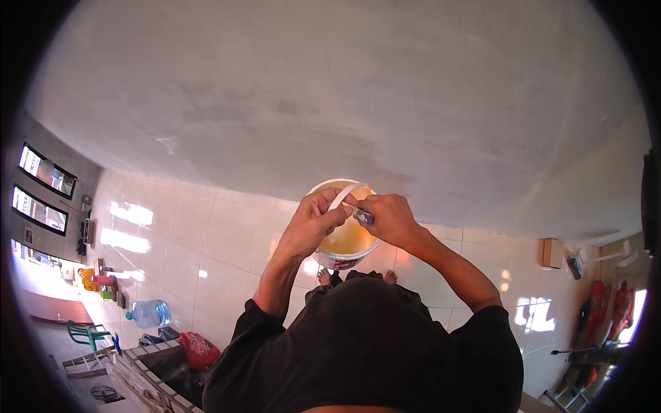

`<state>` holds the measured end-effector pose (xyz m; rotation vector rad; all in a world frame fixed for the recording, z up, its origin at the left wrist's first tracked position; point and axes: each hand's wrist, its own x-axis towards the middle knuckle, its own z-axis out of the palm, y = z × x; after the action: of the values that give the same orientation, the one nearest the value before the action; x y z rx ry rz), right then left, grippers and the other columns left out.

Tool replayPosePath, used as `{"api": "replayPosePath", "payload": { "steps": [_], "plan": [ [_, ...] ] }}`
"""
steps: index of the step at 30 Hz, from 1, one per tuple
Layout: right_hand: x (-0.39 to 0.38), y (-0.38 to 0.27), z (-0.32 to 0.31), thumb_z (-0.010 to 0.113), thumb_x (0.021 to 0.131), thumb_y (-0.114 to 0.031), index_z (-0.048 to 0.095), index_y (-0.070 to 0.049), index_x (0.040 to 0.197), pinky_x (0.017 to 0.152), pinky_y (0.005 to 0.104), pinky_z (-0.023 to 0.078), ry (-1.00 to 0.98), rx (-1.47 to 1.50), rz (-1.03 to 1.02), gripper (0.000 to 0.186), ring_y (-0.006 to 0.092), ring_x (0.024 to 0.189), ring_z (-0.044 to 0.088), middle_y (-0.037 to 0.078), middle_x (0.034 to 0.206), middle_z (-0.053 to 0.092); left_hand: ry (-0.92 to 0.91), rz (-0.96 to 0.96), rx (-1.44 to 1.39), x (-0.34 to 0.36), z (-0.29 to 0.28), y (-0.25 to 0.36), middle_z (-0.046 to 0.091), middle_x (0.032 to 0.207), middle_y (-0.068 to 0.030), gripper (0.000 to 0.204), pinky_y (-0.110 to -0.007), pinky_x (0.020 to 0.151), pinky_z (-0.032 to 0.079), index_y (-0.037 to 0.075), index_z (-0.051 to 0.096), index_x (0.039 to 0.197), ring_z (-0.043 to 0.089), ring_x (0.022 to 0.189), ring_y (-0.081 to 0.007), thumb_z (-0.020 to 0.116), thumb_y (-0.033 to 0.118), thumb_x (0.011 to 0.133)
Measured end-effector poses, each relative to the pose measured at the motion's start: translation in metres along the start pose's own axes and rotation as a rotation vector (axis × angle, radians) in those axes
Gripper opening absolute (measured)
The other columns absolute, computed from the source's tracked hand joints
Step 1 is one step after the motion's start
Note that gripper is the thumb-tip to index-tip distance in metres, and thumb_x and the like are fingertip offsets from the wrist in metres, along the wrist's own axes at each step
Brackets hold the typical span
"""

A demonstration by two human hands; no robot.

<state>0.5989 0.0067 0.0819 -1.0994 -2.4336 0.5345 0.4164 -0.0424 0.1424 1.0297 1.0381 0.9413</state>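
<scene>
Left fingers (335, 218) clamp a curved white strip (344, 195), right fingers (372, 204) a purplish object (363, 217); near white-tiled floor (227, 234) edge, round white bucket (332, 257), yellowish inside.

Left hand (308, 224) pinched the white handle (349, 193) of a white bucket (337, 261); right hand (391, 217) gripped a small grey-purple object (363, 217) over its mouth, kind unclear. Grey wall (330, 89) stood far. Water jug (151, 314), green chair (84, 334) sat left; cardboard box (551, 253) right.
</scene>
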Motion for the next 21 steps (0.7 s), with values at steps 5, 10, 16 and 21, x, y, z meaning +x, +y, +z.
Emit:
{"api": "replayPosePath", "payload": {
  "steps": [5,10,16,21],
  "plan": [
    [0.006,0.000,0.007,0.068,0.073,-0.021,0.069,-0.005,0.073,0.061,0.0436,0.049,-0.115,0.017,-0.039,0.016,0.0341,0.064,0.063,0.014,0.067,0.064,-0.027,0.090,0.012,-0.002,0.005,-0.004,0.043,0.067,0.0083,0.037,-0.018,0.065,0.036,0.001,0.054,0.108,0.043,0.063,-0.0025,0.072,0.000,0.075],
    [0.012,-0.009,-0.013,0.070,0.071,-0.025,0.069,-0.004,0.075,0.063,0.0443,0.050,-0.188,0.047,0.032,0.022,0.0349,0.068,0.064,0.015,0.070,0.065,-0.010,0.153,0.062,-0.008,0.008,-0.003,0.047,0.078,0.0054,0.049,-0.018,0.070,0.038,0.002,0.051,0.110,0.047,0.077,-0.0028,0.076,-0.004,0.069],
    [0.014,-0.009,0.000,0.070,0.074,-0.035,0.069,-0.006,0.077,0.069,0.0444,0.052,-0.199,0.088,-0.010,0.030,0.0352,0.075,0.065,0.016,0.073,0.066,0.115,0.192,0.187,-0.006,0.004,0.001,0.052,0.081,0.0041,0.036,-0.021,0.074,0.042,0.002,0.058,0.103,0.051,0.080,-0.0051,0.076,0.001,0.073],
    [0.029,-0.009,0.003,0.070,0.074,-0.034,0.067,-0.004,0.087,0.073,0.0453,0.051,-0.148,0.140,-0.062,0.033,0.0382,0.082,0.064,0.019,0.081,0.067,0.098,0.166,0.139,0.004,-0.008,-0.014,0.063,0.083,-0.0005,0.021,-0.024,0.075,0.047,0.001,0.063,0.096,0.058,0.078,-0.0083,0.072,0.004,0.078]
  ]
}}
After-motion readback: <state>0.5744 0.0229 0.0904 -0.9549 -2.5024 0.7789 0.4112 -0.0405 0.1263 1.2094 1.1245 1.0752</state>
